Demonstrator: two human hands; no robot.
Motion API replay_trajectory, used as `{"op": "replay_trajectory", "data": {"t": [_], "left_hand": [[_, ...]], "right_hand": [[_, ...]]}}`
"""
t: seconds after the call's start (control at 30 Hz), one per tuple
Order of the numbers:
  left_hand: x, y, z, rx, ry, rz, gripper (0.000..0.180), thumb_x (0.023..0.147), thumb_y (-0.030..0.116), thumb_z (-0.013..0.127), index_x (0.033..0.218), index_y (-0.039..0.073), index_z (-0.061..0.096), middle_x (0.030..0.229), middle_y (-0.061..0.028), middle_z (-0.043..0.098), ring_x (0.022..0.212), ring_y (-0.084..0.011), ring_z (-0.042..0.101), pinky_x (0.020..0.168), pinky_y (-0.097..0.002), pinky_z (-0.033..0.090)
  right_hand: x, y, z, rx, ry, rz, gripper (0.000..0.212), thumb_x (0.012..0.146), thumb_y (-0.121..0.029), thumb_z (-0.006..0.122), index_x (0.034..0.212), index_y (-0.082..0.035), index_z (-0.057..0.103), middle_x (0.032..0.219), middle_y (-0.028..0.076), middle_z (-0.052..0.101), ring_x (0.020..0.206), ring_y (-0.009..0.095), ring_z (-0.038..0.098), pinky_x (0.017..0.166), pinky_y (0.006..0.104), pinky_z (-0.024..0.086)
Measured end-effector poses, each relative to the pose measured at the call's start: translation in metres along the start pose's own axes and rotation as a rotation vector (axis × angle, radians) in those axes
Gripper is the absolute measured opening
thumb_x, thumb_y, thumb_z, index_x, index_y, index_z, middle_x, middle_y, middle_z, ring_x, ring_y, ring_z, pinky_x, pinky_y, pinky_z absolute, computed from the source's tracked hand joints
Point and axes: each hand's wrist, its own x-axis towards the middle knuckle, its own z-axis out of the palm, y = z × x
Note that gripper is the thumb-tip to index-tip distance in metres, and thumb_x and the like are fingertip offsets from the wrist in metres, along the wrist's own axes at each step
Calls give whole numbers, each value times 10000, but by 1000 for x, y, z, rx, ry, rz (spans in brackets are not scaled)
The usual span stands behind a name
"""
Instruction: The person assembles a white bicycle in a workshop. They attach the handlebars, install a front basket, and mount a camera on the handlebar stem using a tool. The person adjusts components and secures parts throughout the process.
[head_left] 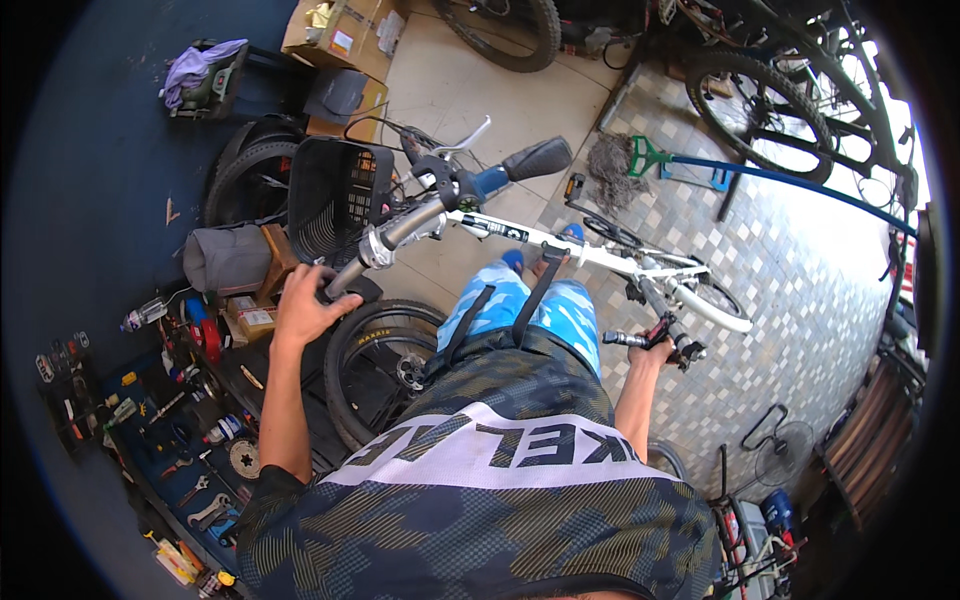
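Left hand (305, 308): your fingers grip the handlebar (412, 222) end. Right hand (652, 352): by seatpost (656, 302), closure unclear. White bicycle frame (607, 260) ahead, between both; steady both ends evenly.

The left hand (303, 303) covers one end of the handlebar (412, 224), its palm out of sight; the right hand (655, 351) is partly hidden among dark fittings (688, 350), its exact hold unclear. The upper edge cuts off a wheel (535, 62), the lower edge the shirt (480, 530); some tools (178, 467) are too small to identify
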Motion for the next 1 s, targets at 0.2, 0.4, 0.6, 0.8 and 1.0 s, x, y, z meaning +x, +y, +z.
{"op": "replay_trajectory", "data": {"t": [0.2,0.4,0.6,0.8,1.0], "left_hand": [[2,13,44,-19,154,252,546,813,406,809,1155,7,662,1057,-190,681,1010,-400,625,881,-452,495],[29,35,54,-168,-215,80,625,736,566,851,1099,73,726,805,-159,732,789,-369,710,755,-442,548],[-20,53,62,-266,-13,46,592,730,596,843,1043,101,752,739,-136,691,712,-333,675,696,-435,513],[-57,73,72,-217,-13,26,608,734,613,828,992,71,728,765,-143,704,726,-349,693,682,-448,521],[-58,58,84,-140,98,4,671,710,629,832,1031,54,702,849,-165,732,835,-377,716,731,-467,552]], "right_hand": [[19,26,-50,11,-25,7,255,1002,-406,455,919,-208,592,654,-30,477,547,151,479,516,296,415],[51,47,-89,66,-65,18,325,1035,-419,388,888,-207,586,667,-12,482,576,155,480,549,321,435],[57,18,-96,48,-163,-12,352,1041,-415,374,898,-215,624,636,-37,481,571,146,470,543,327,402],[60,-6,-119,-1,-68,30,347,1044,-433,395,895,-185,587,702,-3,516,587,174,509,559,323,484],[85,8,-133,-99,-130,75,224,1026,-382,438,966,-205,562,752,14,513,602,183,530,580,352,506]]}}
